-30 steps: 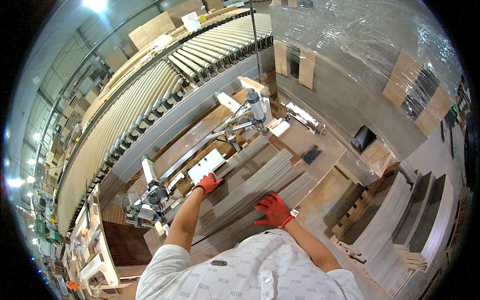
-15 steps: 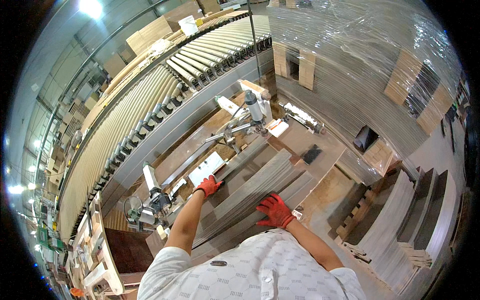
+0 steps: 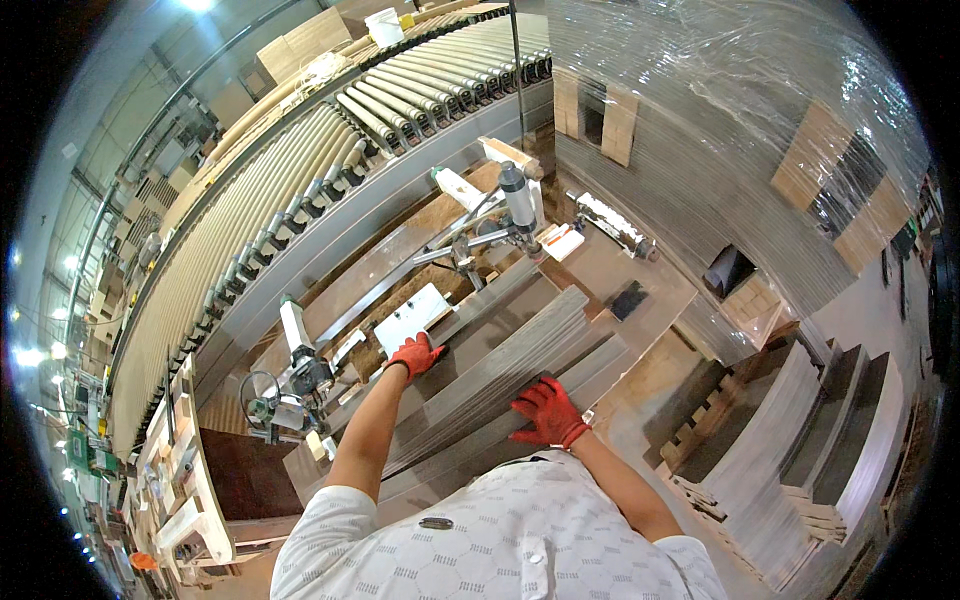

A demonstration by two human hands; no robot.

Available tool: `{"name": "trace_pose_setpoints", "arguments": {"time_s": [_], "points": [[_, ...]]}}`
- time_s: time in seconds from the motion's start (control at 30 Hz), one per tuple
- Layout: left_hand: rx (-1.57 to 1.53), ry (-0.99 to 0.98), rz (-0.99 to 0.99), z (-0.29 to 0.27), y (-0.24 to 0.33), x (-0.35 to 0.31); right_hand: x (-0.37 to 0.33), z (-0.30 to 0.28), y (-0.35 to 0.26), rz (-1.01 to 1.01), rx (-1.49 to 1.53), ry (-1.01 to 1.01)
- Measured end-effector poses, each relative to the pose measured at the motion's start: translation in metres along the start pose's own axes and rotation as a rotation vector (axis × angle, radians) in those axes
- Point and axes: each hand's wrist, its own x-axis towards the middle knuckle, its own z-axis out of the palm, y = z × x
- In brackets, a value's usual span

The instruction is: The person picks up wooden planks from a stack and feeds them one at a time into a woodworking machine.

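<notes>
Head view, looking down over the person's shoulders. The left hand (image 3: 415,355), in a red glove, lies flat with fingers spread on the far edge of a stack of long grey boards (image 3: 500,365); it presses on the stack and grips nothing. Just beyond its fingertips sits a white plate (image 3: 412,317) of the machine. The right hand (image 3: 548,412), also red-gloved, rests on the near edge of the same stack, fingers curled loosely over the board edge, thumb on top; whether it truly clamps the board cannot be told. With one hand on each long edge, the boards are probably being squared and steadied, since the stack lies slanted across the work table (image 3: 640,375). Beyond the left fingers runs a roller conveyor (image 3: 300,190), parallel to the machine rail. To the right of the right fingers, well apart, further board stacks (image 3: 800,440) stand on the floor, and a film-wrapped pallet (image 3: 740,130) rises behind them.
</notes>
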Motion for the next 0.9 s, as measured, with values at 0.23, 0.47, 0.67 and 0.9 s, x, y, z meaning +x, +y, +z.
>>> {"name": "trace_pose_setpoints", "arguments": {"time_s": [0.23, 0.47, 0.67, 0.9], "points": [[0.011, -0.009, -0.009, 0.005, 0.001, -0.004, -0.006, -0.002, -0.003, 0.014, 0.004, 0.001], [0.007, 0.041, 0.012, 0.011, 0.007, -0.012, -0.015, -0.006, -0.003, 0.006, 0.001, -0.002], [-0.198, 0.23, 0.322, 0.019, -0.026, -0.018, -0.008, -0.009, -0.005, 0.0, 0.026, 0.004], [-0.144, 0.328, 0.319, 0.006, -0.008, -0.042, -0.014, -0.005, -0.001, 0.019, -0.007, -0.017]]}}
